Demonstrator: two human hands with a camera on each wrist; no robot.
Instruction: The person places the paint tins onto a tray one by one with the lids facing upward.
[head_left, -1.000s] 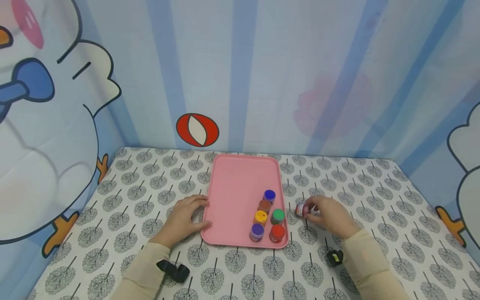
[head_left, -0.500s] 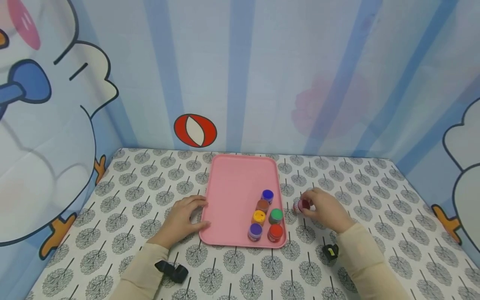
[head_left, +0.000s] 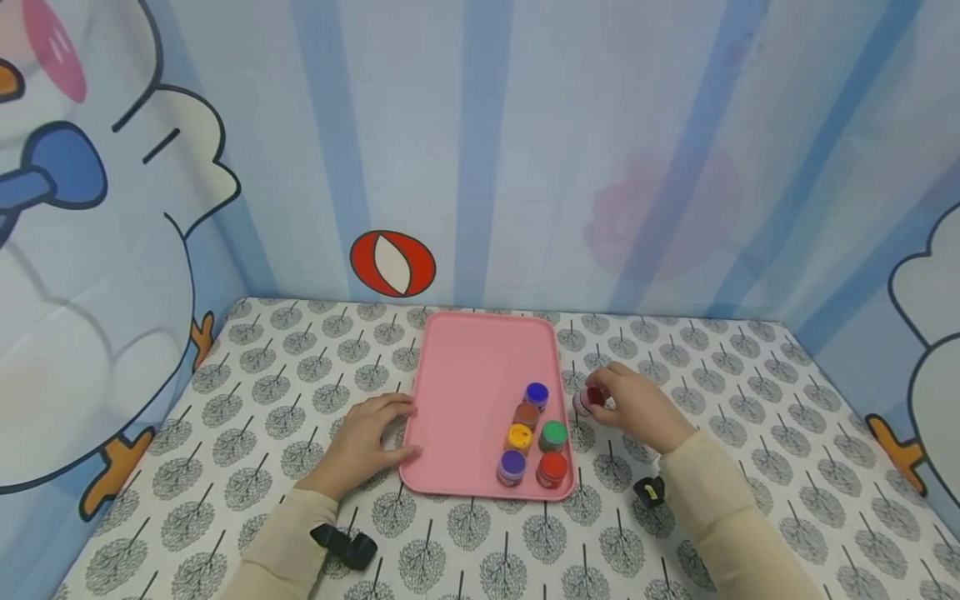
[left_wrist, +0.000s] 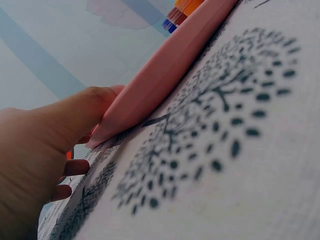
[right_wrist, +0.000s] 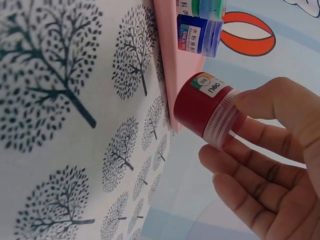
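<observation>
My right hand [head_left: 633, 406] pinches a dark red paint jar [right_wrist: 200, 107] by its clear lid, between thumb and fingers. The jar is tilted, just right of the pink tray [head_left: 472, 358]; in the right wrist view it looks held off the tablecloth. At the tray's left edge rests my left hand [head_left: 367, 437], thumb and fingers spread along the rim. The left wrist view shows the thumb against the tray wall [left_wrist: 150, 85]. Inside the tray's right side stand blue [head_left: 536, 396], brown [head_left: 527, 414], yellow [head_left: 519, 437], green [head_left: 553, 435], purple [head_left: 512, 467] and red [head_left: 552, 469] jars.
A white tablecloth [head_left: 457, 550] printed with grey trees covers the table. Behind it hangs a blue striped curtain [head_left: 555, 167] with cartoon figures. Black wrist devices [head_left: 345, 546] sit by both sleeves.
My right hand has carried the dark red jar leftward and slightly away from me, closer to the tray's right edge. The left hand and the jars in the tray have stayed in place.
</observation>
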